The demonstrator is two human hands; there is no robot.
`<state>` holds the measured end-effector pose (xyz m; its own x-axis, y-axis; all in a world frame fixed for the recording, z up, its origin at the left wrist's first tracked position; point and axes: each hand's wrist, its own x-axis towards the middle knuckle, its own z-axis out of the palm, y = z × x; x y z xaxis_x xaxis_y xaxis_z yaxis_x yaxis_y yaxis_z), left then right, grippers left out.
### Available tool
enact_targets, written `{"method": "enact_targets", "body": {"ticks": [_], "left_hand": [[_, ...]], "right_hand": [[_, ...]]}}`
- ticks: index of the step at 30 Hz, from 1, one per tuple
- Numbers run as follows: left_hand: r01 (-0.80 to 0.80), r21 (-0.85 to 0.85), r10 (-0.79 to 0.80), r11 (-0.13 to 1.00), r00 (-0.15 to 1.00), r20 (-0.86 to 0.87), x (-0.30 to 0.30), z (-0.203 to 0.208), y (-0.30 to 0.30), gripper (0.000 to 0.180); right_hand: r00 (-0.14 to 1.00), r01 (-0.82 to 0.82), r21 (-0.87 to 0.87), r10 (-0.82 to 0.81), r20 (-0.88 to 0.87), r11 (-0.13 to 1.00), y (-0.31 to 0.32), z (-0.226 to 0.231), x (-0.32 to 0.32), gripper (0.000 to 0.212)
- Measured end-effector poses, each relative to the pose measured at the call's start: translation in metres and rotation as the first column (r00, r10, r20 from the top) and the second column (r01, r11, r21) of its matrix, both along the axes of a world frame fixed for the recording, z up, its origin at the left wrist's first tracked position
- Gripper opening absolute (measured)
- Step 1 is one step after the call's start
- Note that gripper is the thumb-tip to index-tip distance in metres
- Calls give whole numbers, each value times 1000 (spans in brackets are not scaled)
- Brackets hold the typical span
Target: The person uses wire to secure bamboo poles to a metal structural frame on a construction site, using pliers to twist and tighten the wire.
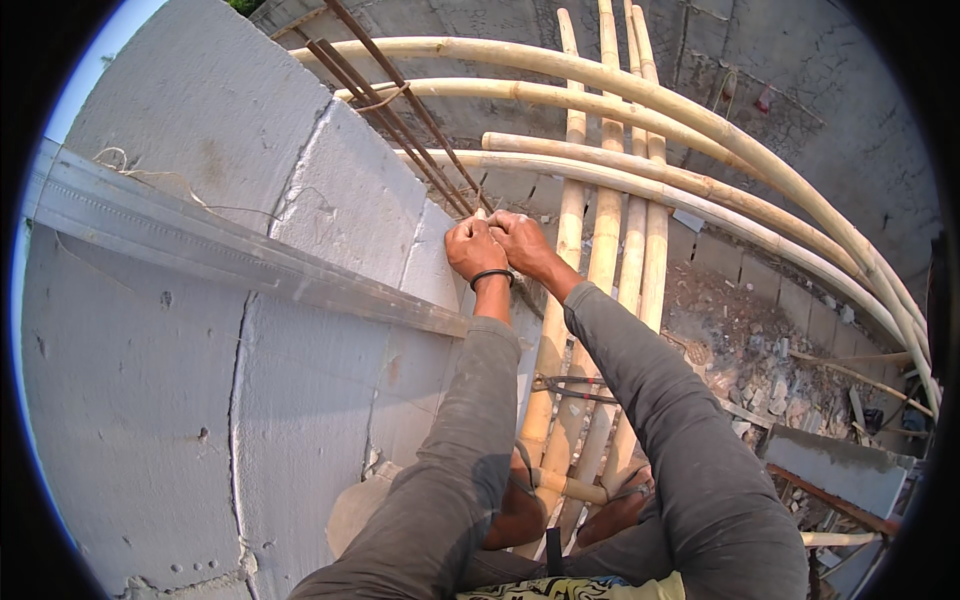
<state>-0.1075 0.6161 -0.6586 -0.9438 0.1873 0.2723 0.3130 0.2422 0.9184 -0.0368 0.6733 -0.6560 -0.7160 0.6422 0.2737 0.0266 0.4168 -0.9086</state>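
My left hand (474, 250), with a black band at the wrist, is closed beside the edge of the grey block wall (340, 200). Pressed up against it, my right hand (525, 245) is closed too. Between the fingertips a small pale tip shows, too little of it to name. Just beyond the hands, rusty steel rebars (395, 120) rise to the upper left, and a thin tie ring (385, 98) goes round them. Pincers (575, 388) with dark and red handles lie on the bamboo poles (600, 250) below my hands.
A long grey straight bar (250, 245) lies across the wall face at left. More bamboo poles (680, 100) curve across the far side and right. My feet (610, 515) stand on the bamboo. Rubble (780, 380) covers the ground far below, near a grey slab (835, 465).
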Motion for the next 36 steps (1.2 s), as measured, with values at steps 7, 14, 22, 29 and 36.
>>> {"method": "enact_targets", "body": {"ticks": [7, 14, 22, 29, 36], "left_hand": [[199, -1, -199, 980, 979, -37, 11, 14, -5, 24], [247, 254, -268, 935, 962, 52, 10, 14, -9, 22], [156, 208, -180, 966, 978, 102, 14, 3, -3, 33], [92, -148, -113, 985, 984, -140, -4, 9, -12, 30], [134, 21, -134, 991, 991, -8, -6, 15, -5, 29]], "right_hand": [[996, 87, 121, -91, 26, 989, 15, -4, -11, 19], [983, 125, -116, -139, -122, 985, 15, 7, -12, 18], [964, 186, -102, -201, -175, 977, 30, 7, -15, 19], [999, 16, 3, -15, -44, 1000, 19, 23, -19, 16], [981, 157, -348, -187, -53, 924, 4, 29, -34, 18]]}}
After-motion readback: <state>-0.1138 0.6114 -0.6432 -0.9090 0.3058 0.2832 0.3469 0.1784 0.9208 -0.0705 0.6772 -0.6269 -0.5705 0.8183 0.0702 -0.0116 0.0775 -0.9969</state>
